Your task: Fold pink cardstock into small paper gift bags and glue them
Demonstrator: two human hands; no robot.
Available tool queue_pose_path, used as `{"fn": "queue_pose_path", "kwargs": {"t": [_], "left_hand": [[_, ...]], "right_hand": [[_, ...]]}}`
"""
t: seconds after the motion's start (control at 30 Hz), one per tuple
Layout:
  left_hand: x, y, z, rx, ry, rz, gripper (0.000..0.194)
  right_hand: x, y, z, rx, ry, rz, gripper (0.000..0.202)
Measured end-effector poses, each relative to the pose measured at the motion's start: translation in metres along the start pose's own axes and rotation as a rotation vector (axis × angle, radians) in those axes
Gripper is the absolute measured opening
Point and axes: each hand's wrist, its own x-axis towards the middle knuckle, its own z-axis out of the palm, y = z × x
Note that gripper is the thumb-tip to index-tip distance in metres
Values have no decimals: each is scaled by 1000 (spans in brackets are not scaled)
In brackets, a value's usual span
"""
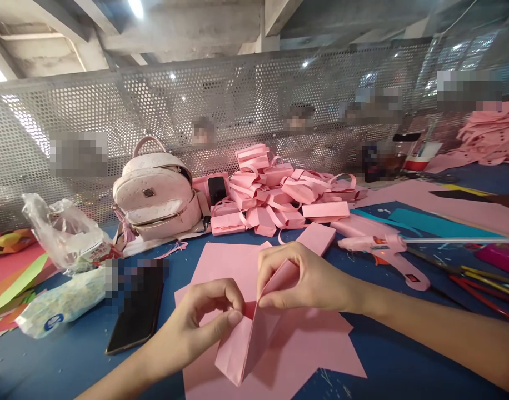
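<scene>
Between my two hands is a folded pink paper piece (248,344), shaped like a small bag or box, tilted over flat pink paper sheets (313,344). My left hand (208,316) pinches its left edge between thumb and fingers. With thumb and fingers, my right hand (294,280) grips the upper right side panel. Just behind my right hand lies another folded pink piece (319,238). A pink hot glue gun (388,253) with a clear glue stick rests to the right of it.
Folded pink paper bags (271,189) are heaped at the back, beside a pale pink backpack (154,194). A dark phone (138,311), a tissue pack (66,300) and a plastic bag (71,233) lie left. Scissors (479,278) are at right. A perforated metal screen (238,94) stands behind.
</scene>
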Motion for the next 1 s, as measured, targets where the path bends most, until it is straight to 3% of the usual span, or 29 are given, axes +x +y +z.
{"fn": "queue_pose_path", "kwargs": {"t": [0.17, 0.27, 0.4, 0.47, 0.6, 0.77, 1.0], "left_hand": [[1, 3, 1, 46, 13, 62, 30], [1, 3, 1, 62, 131, 125, 31], [2, -6, -2, -14, 310, 179, 63], [4, -11, -2, -41, 378, 158, 68], [8, -16, 0, -28, 468, 81, 57], [7, -16, 2, 44, 555, 112, 34], [1, -14, 3, 145, 598, 197, 31]], "right_hand": [[0, 1, 1, 0, -15, -14, 13], [0, 1, 2, 13, 26, -33, 12], [2, 3, -1, -25, 204, -118, 8], [3, 5, -3, -54, 294, -172, 6], [3, 11, -4, -95, 372, -275, 7], [0, 16, 0, -97, 377, -349, 7], [1, 21, 4, -60, 379, -445, 7]]}}
